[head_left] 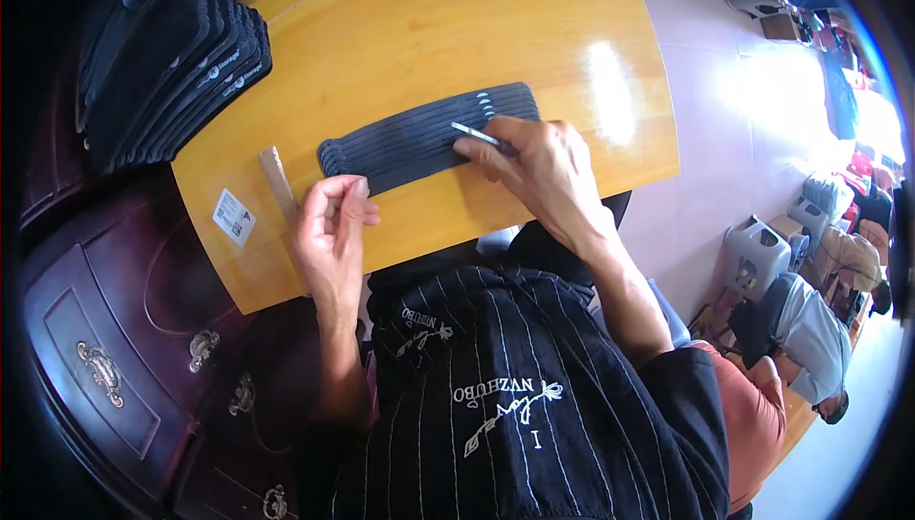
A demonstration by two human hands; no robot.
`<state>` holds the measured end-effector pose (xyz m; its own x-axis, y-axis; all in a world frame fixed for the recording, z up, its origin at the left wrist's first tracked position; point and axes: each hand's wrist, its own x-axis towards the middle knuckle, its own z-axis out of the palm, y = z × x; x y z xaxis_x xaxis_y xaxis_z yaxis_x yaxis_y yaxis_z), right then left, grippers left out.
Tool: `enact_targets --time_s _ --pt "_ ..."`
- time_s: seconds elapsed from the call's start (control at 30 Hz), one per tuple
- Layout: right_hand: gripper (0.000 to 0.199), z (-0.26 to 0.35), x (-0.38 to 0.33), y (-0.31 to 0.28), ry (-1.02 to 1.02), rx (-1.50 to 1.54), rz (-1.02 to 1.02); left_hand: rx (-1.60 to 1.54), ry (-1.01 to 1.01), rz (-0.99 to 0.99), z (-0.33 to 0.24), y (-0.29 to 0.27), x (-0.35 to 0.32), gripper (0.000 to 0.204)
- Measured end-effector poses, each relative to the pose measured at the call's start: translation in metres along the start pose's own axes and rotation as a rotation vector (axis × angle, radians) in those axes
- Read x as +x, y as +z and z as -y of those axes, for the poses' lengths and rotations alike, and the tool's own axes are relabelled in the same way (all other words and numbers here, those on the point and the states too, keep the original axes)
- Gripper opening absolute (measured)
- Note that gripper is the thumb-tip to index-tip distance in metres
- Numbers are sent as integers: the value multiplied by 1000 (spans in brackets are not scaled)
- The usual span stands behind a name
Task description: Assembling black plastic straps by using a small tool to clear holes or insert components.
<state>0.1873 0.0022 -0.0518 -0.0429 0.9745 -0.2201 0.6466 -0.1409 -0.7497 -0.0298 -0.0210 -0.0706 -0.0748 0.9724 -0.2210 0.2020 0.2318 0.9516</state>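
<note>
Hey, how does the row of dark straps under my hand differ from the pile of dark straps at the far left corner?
The fanned row of dark straps lies flat and overlapped mid-table on the yellow wooden table; the stacked pile of dark straps sits heaped at its far left edge. The right hand rests on the row, pinching a thin silvery tool; no hand touches the pile. The pile shows pale printed marks; the row shows none. Both look like dark, long padded strips.
</note>
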Motion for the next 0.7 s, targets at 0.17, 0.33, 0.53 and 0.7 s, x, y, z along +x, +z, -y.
enact_targets --time_s 0.17,0.33,0.53,0.7 --pt "35 3 7 -3 105 2 39 -23 -35 -36 4 0 2 6" --pt "29 -8 23 -37 142 273 56 -102 -71 6 3 -4 1 6" --pt "22 -27 92 -68 -267 -374 -476 -210 -165 37 1 -14 6 10" --pt "25 -57 108 -60 -239 -315 -404 -175 -163 68 -4 -13 9 12"
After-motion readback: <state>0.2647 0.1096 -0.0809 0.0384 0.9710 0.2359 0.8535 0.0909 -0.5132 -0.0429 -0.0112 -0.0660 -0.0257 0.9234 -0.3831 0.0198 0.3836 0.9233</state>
